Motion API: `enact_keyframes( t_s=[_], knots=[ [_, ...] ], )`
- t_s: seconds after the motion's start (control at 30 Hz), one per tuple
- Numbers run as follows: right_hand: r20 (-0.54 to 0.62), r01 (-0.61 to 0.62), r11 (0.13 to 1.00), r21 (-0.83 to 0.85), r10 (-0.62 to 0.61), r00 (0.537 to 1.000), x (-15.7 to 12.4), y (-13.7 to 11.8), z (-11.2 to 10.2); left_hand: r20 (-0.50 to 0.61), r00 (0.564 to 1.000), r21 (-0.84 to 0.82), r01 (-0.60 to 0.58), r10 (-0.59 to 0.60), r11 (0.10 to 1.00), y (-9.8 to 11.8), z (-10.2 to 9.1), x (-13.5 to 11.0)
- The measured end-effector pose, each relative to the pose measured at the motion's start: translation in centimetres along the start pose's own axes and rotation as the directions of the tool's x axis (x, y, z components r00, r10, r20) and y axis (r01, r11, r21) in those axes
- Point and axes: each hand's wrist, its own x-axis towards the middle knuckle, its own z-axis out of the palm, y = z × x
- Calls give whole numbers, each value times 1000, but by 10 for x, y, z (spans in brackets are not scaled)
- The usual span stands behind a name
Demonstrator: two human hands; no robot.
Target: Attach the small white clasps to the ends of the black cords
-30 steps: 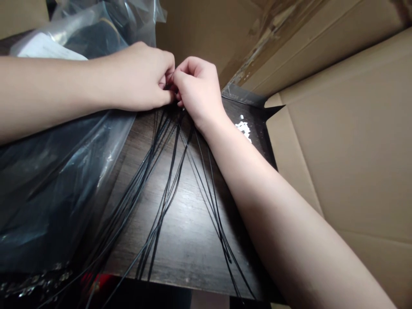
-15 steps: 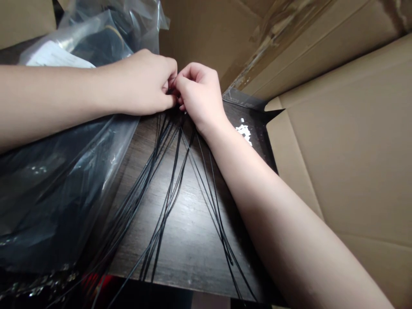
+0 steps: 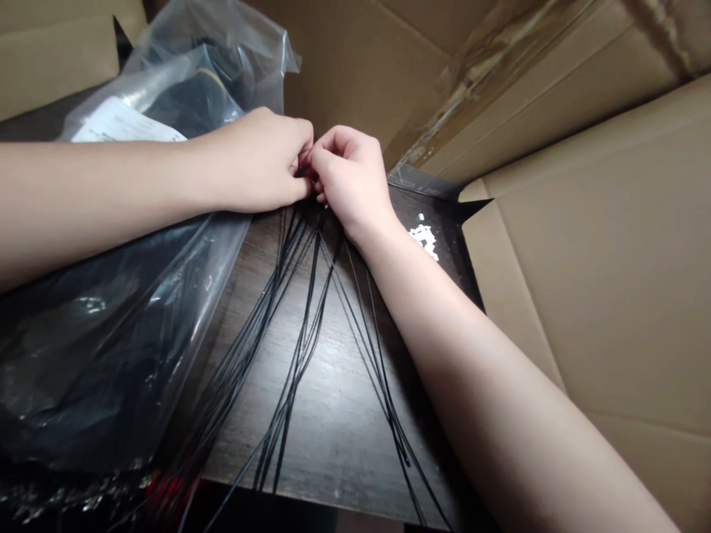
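2 curled hands, left hand (image 3: 261,159) and right hand (image 3: 349,174), pinch the black cords (image 3: 300,296) together.

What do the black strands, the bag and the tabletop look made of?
The strands: thin black cord, maybe coated or elastic; smooth, faintly shiny.
The bag: clear plastic film; glossy, creased, glare streaks.
The tabletop: dark wood-grain, likely laminate or veneer; streaky grain, soft sheen.
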Motion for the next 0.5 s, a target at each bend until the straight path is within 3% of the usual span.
enact_keyframes(
  t_s=[0.13,0.5],
  knots=[
    [-84,-14,999,31,16,996,-1,-2,2,-5,1000,-90,9,-10,996,-2,0,1],
    [-63,-44,998,50,47,997,-1,-5,1,-19,1000,-167,12,-16,986,-2,1,1]
  ],
)
